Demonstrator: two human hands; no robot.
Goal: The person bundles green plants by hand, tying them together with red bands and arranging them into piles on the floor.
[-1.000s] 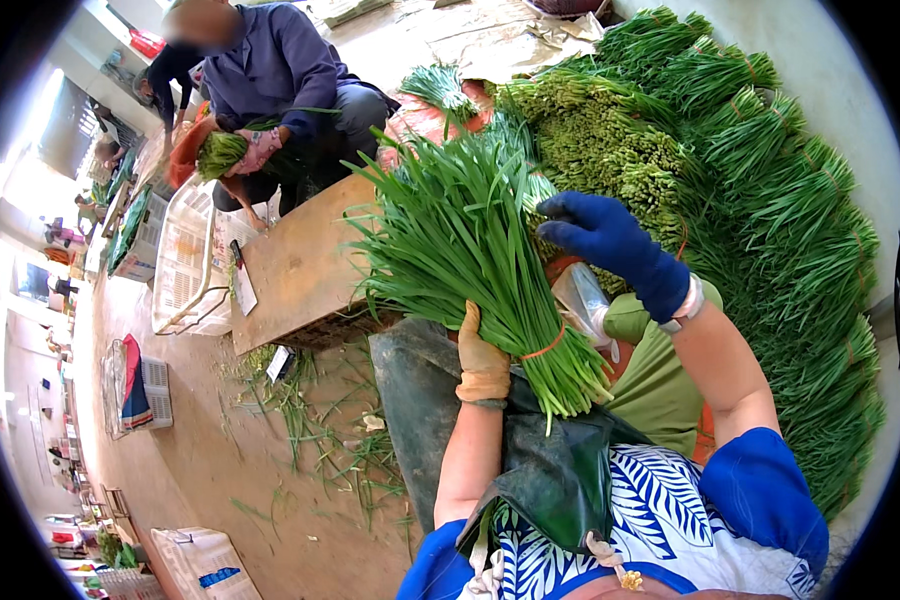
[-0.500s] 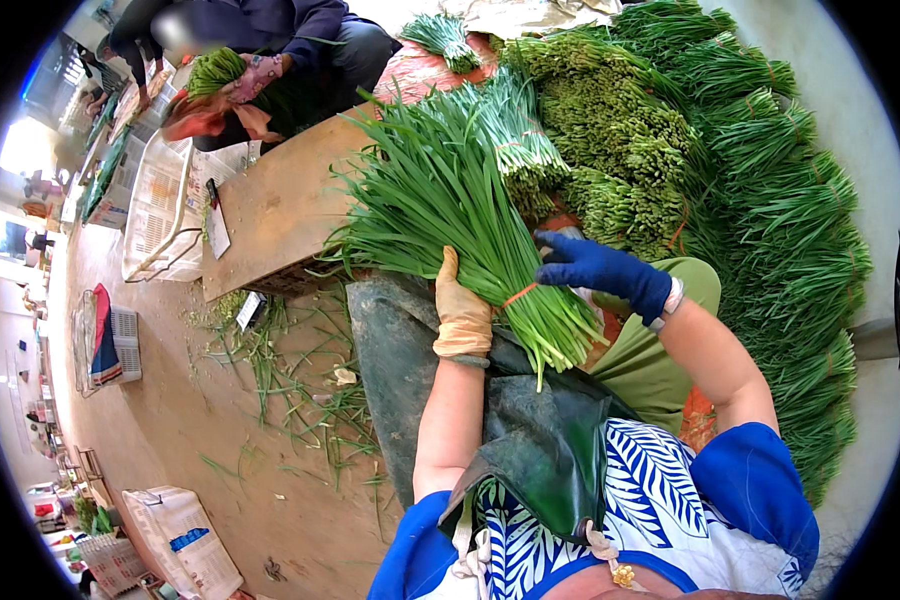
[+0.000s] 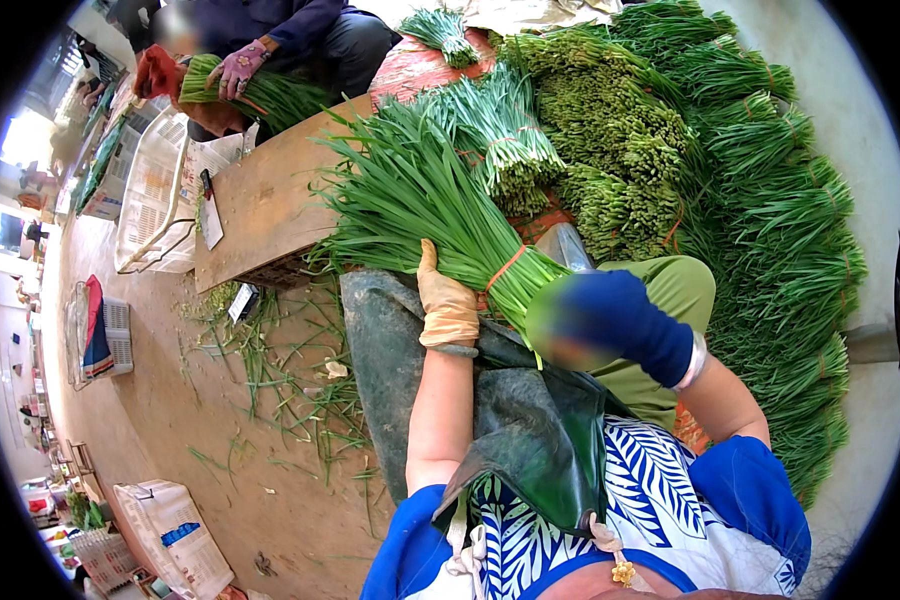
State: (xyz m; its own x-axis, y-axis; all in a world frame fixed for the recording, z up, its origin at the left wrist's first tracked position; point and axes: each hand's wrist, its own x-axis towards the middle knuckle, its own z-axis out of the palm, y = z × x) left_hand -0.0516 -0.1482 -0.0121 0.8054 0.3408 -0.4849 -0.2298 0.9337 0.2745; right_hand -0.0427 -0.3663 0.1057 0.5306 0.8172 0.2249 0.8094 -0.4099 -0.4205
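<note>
A large bunch of garlic chives [image 3: 420,195] lies slanted across my lap, bound near its stem ends by an orange-red rubber band [image 3: 507,268]. My left hand [image 3: 446,298], in a tan glove, grips it from the left just beside the band, thumb up along the leaves and fingers hidden underneath. At the pale stem ends is my right hand [image 3: 610,322] in a dark blue glove. Blur hides its fingers, so I cannot tell how it meets the stems. A dark green apron [image 3: 410,370] spreads under the bunch.
Tied bunches of chives [image 3: 780,240] are piled to the right. Another bunch [image 3: 505,140] lies just beyond mine. A knife [image 3: 210,210] rests on a wooden board [image 3: 270,200] at left. Across it, a co-worker's gloved hand [image 3: 242,68] holds greens. Cut scraps [image 3: 280,350] litter the floor.
My right hand has moved down from above the band to the stem ends. The bunch has shifted slightly left. The co-worker's greens have tilted down.
</note>
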